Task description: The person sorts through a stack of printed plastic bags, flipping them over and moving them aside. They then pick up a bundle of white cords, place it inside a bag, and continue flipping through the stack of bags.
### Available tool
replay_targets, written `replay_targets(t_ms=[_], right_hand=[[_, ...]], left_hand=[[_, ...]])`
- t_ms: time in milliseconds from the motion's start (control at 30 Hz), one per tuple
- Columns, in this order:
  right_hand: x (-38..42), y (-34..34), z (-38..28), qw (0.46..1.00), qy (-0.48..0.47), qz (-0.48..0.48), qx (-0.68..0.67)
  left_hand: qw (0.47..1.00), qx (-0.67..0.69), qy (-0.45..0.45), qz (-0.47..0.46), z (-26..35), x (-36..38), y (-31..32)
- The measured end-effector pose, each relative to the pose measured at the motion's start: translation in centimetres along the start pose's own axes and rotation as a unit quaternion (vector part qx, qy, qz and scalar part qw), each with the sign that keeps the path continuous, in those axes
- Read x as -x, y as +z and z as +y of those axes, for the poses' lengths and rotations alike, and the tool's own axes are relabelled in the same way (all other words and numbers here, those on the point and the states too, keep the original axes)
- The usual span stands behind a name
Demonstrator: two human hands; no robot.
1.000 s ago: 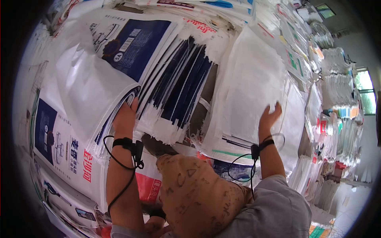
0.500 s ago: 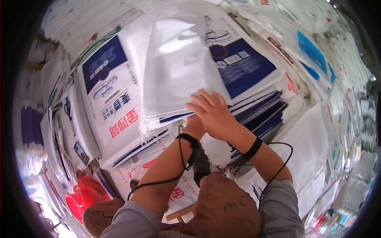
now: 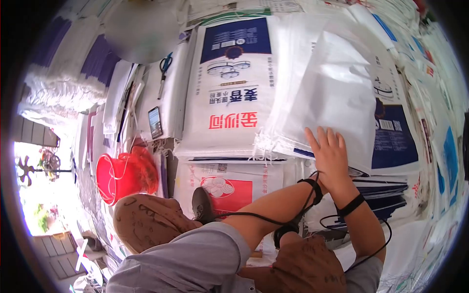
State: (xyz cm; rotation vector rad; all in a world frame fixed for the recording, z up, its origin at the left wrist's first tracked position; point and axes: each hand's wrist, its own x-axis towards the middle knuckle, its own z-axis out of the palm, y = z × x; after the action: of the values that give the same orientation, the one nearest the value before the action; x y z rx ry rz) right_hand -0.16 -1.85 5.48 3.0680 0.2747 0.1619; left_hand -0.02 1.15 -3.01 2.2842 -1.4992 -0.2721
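Observation:
My right hand (image 3: 333, 157) lies on the lower edge of a plain white woven sack (image 3: 337, 93), its fingers stretched out and apart. The wrist of my left hand (image 3: 322, 184) crosses beneath the right one at that edge; its fingers are hidden under the right hand and the sack. The white sack lies folded on a pile of printed sacks, and navy print (image 3: 394, 141) shows beside it. To the left is another pile, topped by a printed flour sack (image 3: 239, 105) with red and navy lettering.
A phone (image 3: 155, 122) and blue-handled scissors (image 3: 165, 66) lie on white sacks at the left. Below them is a red bucket (image 3: 115, 178). My shoe (image 3: 201, 205) rests near a red-printed sack (image 3: 229, 193). A black cable loops around my forearms.
My view has turned left, bringing the red bucket, phone and scissors more fully into sight. My right hand stays on the white sack's lower edge, with my left wrist still beneath it.

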Motion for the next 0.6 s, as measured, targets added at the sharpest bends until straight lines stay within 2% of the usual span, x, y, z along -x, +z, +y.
replay_targets(t_ms=[200, 267, 300, 367, 400, 467, 533, 600], right_hand=[[0.0, 1.7, -0.2, 0.993, -0.043, -0.017, 0.107], [0.1, 2.2, 0.2, 0.986, -0.052, 0.034, 0.155], [0.1, 1.7, 0.3, 0.986, -0.054, 0.038, 0.153], [-0.1, -0.3, 0.8, 0.982, -0.045, 0.123, 0.133], [0.0, -1.1, 1.5, 0.982, -0.047, 0.128, 0.132], [0.6, -2.4, 3.8, 0.969, 0.055, 0.237, -0.041], [2.6, -4.1, 6.8, 0.937, 0.216, 0.269, -0.046], [4.0, -4.5, 11.0, 0.841, 0.379, 0.384, -0.047]], left_hand=[[1.000, 0.008, -0.003, 0.003, 0.5, -0.3, -0.1], [1.000, 0.008, -0.002, 0.004, 0.8, -0.5, -0.1], [1.000, 0.007, -0.001, 0.005, 0.8, -0.5, -0.1], [1.000, 0.004, -0.002, 0.010, 0.7, -0.3, -0.2], [1.000, -0.003, -0.001, 0.012, 0.6, -0.2, -0.1], [1.000, -0.013, 0.001, 0.023, 0.6, -0.2, 0.0], [0.999, -0.005, -0.011, 0.052, 1.1, 0.4, -2.0], [0.993, 0.023, -0.040, 0.111, 1.6, 0.8, -4.1]])
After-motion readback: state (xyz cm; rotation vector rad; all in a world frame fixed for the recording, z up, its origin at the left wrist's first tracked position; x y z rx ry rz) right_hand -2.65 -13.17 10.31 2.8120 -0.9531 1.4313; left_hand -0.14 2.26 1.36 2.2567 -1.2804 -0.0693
